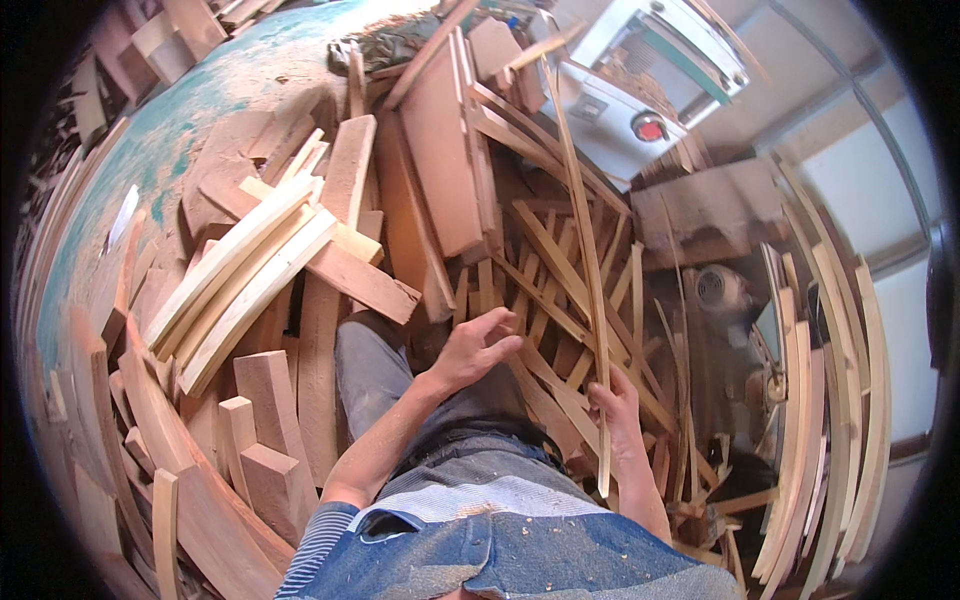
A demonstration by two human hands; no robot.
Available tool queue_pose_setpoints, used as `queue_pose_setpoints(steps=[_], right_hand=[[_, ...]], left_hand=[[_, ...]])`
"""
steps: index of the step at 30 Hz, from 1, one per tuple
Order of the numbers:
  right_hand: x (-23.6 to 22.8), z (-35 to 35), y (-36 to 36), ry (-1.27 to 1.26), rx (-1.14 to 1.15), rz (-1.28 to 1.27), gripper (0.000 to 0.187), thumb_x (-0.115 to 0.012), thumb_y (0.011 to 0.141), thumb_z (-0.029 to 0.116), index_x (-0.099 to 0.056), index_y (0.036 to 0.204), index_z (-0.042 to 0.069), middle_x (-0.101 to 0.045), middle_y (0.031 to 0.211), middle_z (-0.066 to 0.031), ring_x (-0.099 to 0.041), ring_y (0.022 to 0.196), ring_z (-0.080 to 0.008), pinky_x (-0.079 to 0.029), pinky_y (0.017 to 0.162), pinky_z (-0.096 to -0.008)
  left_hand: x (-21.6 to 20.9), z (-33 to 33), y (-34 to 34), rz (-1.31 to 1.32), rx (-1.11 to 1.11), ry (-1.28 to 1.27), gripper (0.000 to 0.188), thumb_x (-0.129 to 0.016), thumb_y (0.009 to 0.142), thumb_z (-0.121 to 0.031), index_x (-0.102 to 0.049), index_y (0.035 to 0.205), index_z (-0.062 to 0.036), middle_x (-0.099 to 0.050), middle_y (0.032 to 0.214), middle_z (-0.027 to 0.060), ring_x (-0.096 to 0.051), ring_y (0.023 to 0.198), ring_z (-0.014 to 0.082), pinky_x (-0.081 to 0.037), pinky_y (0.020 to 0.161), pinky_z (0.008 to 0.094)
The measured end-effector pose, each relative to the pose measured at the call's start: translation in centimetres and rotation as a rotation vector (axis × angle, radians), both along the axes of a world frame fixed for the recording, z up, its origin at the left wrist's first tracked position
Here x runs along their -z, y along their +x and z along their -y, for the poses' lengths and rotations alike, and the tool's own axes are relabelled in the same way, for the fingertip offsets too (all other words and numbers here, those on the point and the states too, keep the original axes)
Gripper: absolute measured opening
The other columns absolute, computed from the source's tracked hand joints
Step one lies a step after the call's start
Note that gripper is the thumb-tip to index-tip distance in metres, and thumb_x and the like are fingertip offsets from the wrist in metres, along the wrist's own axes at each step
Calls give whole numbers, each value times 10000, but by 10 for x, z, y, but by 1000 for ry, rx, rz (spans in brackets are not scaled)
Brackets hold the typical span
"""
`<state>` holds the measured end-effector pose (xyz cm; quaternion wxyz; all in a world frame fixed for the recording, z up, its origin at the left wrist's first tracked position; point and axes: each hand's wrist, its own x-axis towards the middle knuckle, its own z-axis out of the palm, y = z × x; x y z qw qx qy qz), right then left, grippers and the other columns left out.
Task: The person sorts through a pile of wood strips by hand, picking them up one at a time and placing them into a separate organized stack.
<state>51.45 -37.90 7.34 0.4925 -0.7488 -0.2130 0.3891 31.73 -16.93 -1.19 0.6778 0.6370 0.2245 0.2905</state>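
Note:
A long, thin wooden strip (pixel 586 240) stands steeply in front of me. Its near end reaches down beside my right hand (pixel 615 402), whose fingers are closed around it. The far end rises toward the white machine. My left hand (pixel 478 350) hovers over my lap, fingers apart and slightly curled, with nothing in it. Beyond that hand, several narrow wood offcuts (pixel 540 270) lie crisscrossed in a heap. To the left, a stack of pale curved wooden pieces (pixel 250 280) rests across reddish boards.
A white machine (pixel 620 115) with a red round switch stands at the far right, near a dusty motor (pixel 722 288). Long curved strips (pixel 835 400) lean on the right. Reddish wood blocks (pixel 275 480) crowd my left side. Wide boards (pixel 435 150) stand ahead. Sawdust covers the green floor (pixel 220 95).

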Motion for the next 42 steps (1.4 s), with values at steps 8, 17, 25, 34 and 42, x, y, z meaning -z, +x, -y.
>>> queue_pose_setpoints(steps=[8,17,25,34,42], right_hand=[[-19,-17,-30,30,-193,-145,499,-742,833,247,-630,1273,39,-570,810,19,-526,639,-70,-412,541,-233],[-8,-7,-39,-35,-319,-193,666,-723,816,163,-564,1443,6,-598,855,31,-519,645,-57,-398,549,-226],[19,-9,-29,-51,-438,-56,663,-722,840,63,-522,1466,-32,-669,1270,-112,-639,1121,-168,-501,972,-310],[24,-41,-48,49,-587,514,659,-775,824,35,-515,1423,-53,-651,1162,-137,-647,1026,-191,-537,858,-309],[33,-42,-40,-140,-591,227,453,-691,958,138,-585,1366,-28,-665,1127,-99,-637,1021,-175,-522,889,-330]], left_hand=[[-6,-72,61,534,-104,-641,456,-617,1063,-359,-498,1332,-11,-600,1223,55,-591,1139,155,-511,953,319],[-13,-96,63,639,-146,-1027,408,-565,1078,-365,-585,1259,0,-688,1084,127,-706,974,255,-600,891,412],[-6,-82,41,665,-308,-981,469,-438,1118,-407,-594,1276,6,-698,1193,156,-710,997,267,-599,913,420],[7,-62,30,667,-390,-940,368,-507,1099,-389,-541,1289,-75,-608,1219,87,-687,1006,245,-598,881,407],[9,-70,19,761,-510,-966,274,-550,1080,-418,-538,1178,-163,-637,1044,27,-646,830,213,-571,708,376]])
